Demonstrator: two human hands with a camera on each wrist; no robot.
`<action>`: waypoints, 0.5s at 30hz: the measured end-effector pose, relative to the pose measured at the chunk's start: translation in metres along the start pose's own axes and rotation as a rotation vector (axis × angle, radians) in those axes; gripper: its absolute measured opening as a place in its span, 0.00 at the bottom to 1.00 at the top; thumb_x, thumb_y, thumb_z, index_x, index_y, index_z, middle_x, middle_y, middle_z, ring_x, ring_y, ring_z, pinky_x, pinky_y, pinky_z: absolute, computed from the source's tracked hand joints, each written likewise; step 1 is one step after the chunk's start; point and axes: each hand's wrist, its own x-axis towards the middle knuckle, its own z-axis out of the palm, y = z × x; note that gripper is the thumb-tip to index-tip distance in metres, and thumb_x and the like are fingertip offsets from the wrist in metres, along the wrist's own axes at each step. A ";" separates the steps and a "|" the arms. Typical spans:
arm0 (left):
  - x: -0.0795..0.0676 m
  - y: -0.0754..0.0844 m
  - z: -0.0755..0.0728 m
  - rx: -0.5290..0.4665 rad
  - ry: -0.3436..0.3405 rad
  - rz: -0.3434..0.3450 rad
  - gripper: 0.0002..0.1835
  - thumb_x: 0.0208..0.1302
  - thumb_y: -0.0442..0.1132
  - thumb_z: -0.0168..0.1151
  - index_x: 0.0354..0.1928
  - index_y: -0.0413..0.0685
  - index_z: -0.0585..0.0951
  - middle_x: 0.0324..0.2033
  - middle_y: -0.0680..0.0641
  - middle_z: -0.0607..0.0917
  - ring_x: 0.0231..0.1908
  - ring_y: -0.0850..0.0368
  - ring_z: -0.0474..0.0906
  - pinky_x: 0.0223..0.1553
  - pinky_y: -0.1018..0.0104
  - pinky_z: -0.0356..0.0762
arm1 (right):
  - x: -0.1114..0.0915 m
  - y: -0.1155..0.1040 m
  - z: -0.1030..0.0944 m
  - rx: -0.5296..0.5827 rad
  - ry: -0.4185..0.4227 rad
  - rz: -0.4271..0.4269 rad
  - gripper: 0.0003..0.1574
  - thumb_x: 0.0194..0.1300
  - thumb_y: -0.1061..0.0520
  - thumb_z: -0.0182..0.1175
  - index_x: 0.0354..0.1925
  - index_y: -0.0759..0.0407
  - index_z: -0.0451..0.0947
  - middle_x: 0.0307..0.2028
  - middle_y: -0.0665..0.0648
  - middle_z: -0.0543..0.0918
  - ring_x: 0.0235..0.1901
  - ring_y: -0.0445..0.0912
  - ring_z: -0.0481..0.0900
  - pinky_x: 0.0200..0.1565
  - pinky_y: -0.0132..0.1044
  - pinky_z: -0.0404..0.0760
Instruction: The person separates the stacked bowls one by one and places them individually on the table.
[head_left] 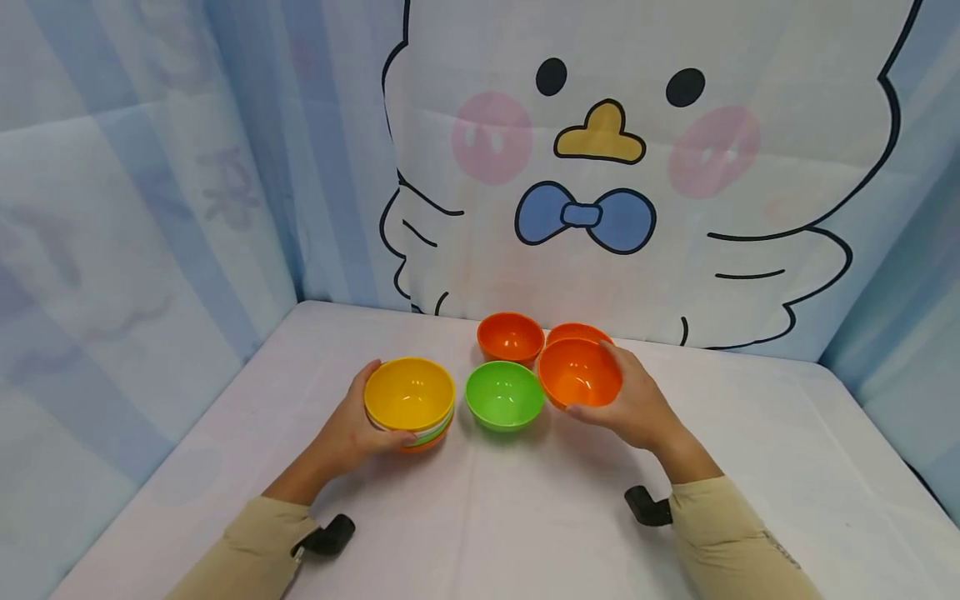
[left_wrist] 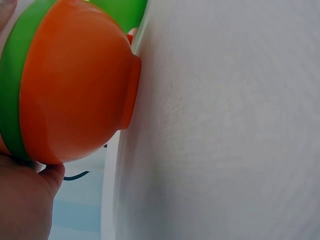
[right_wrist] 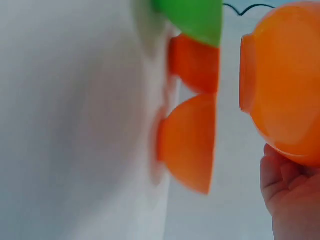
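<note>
At the left a blue-and-white curtain point(head_left: 112, 250) hangs beside the table point(head_left: 465, 533), and a beige sleeve point(head_left: 247, 546) leads to the left hand point(head_left: 352, 429), its thumb and fingers grasping a stack of bowls around the side: a yellow bowl point(head_left: 410, 393) on top, then a white bowl point(head_left: 427, 432), a green bowl point(left_wrist: 12, 75) and, lowest, an orange bowl point(left_wrist: 75, 85). Just right of the stack, a lime-green bowl point(head_left: 505, 397) stands upright on the white cloth, with a red-orange bowl point(head_left: 511, 337) behind it. Further right, a rear orange bowl point(head_left: 576, 332) stands on the table, partly hidden by a raised orange bowl point(head_left: 580, 373), which the right hand point(head_left: 637, 404) grips by its right side, clear of the cloth, thumb nearest the viewer; behind everything hangs a chick-print backdrop point(head_left: 585, 292)
</note>
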 end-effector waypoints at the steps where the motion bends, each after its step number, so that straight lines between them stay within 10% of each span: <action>1: 0.000 0.000 0.000 0.000 -0.001 -0.002 0.63 0.33 0.54 0.75 0.68 0.50 0.44 0.63 0.44 0.57 0.57 0.48 0.59 0.57 0.50 0.60 | -0.003 0.005 -0.001 -0.009 -0.003 0.016 0.60 0.39 0.39 0.71 0.64 0.57 0.53 0.55 0.57 0.64 0.49 0.53 0.66 0.40 0.48 0.76; 15: 0.000 -0.001 0.000 0.002 -0.005 -0.016 0.63 0.32 0.54 0.75 0.68 0.50 0.44 0.63 0.44 0.57 0.58 0.48 0.59 0.57 0.50 0.59 | -0.023 0.033 0.003 -0.018 -0.055 0.056 0.61 0.37 0.37 0.71 0.63 0.59 0.54 0.54 0.57 0.63 0.50 0.51 0.65 0.45 0.51 0.72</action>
